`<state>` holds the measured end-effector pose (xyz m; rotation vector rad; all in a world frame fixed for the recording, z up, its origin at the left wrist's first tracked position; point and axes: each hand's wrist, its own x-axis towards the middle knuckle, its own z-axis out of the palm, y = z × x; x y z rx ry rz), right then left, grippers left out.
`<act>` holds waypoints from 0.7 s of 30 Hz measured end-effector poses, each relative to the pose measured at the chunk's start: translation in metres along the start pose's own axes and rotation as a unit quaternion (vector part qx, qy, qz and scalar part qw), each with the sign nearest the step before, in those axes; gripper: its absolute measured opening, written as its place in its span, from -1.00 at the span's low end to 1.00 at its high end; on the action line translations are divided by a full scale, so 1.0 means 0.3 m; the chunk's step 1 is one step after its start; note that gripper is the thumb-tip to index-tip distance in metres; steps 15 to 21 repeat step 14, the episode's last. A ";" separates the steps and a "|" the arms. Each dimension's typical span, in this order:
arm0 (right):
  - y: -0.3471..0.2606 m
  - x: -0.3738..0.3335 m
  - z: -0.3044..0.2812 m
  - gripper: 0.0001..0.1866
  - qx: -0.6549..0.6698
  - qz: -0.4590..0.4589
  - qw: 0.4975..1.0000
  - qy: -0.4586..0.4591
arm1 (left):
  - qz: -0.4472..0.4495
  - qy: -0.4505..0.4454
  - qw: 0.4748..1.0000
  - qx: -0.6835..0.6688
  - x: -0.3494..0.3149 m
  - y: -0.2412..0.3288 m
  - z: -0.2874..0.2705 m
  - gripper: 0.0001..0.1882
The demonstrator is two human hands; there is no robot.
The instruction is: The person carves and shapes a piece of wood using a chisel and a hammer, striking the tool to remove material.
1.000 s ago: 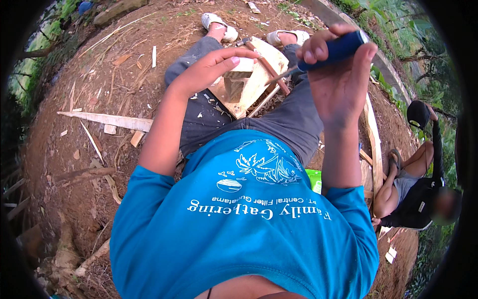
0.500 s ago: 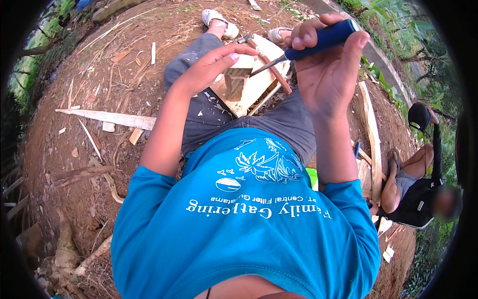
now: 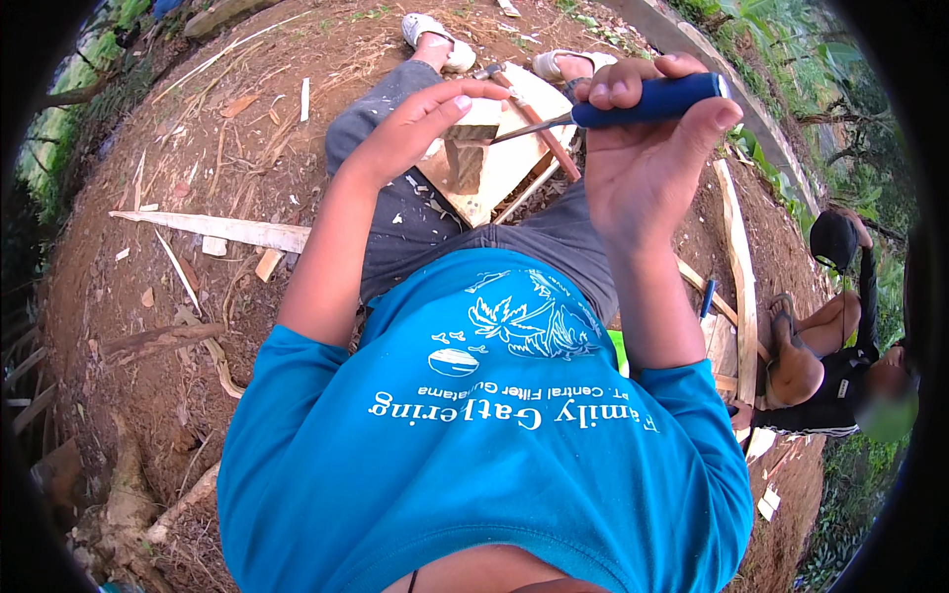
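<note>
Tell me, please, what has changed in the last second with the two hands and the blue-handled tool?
The right hand turned the blue-handled tool from steeply tilted to nearly level, so its metal tip now points at the small wooden block. The left hand stayed over the block, and the pale board stayed on the lap. The grip on the tool is unchanged.
</note>
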<state>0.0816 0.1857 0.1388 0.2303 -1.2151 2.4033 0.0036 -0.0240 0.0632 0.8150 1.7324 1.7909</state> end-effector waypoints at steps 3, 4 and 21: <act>0.049 -0.016 0.010 -0.54 -0.095 0.035 0.995 -0.013 | -0.013 -0.009 1.000 0.023 0.004 0.028 0.014 -0.60; 0.097 -0.043 -0.008 -0.59 -0.148 0.046 0.988 -0.027 | -0.011 -0.010 1.000 0.027 0.009 0.027 0.020 -0.60; 0.014 -0.015 -0.007 -0.46 0.022 -0.015 0.999 -0.021 | 0.010 0.052 0.998 0.024 -0.005 -0.008 0.024 -0.55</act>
